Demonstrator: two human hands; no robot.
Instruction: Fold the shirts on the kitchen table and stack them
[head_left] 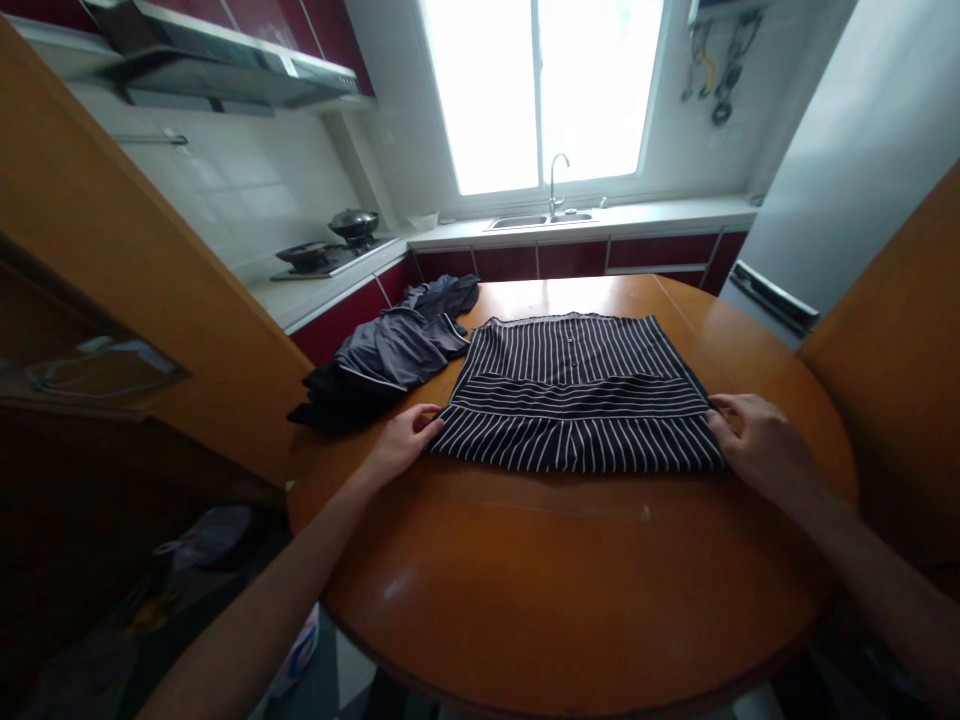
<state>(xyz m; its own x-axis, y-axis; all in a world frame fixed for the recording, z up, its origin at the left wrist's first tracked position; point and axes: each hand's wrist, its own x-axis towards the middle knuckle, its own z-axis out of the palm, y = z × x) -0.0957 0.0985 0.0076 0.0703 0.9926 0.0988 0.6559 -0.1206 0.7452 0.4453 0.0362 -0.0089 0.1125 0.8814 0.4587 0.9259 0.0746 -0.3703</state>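
Note:
A black garment with white stripes (574, 395) lies flat on the wooden table (570, 580), its near part folded over so that the stripes run in different directions. Small buttons show near the middle of its far part. My left hand (405, 440) pinches the garment's left edge near the front corner. At the opposite edge, my right hand (765, 445) grips the fabric between thumb and fingers. Left of the striped garment lies a heap of dark grey and black clothes (397, 345), loosely piled.
Beyond the table runs a counter with a sink (517, 222) and a tap (553, 185) under the window. Pans (352, 222) stand on the stove at the left. A fridge (825, 170) rises at the right, and wooden panels flank both sides.

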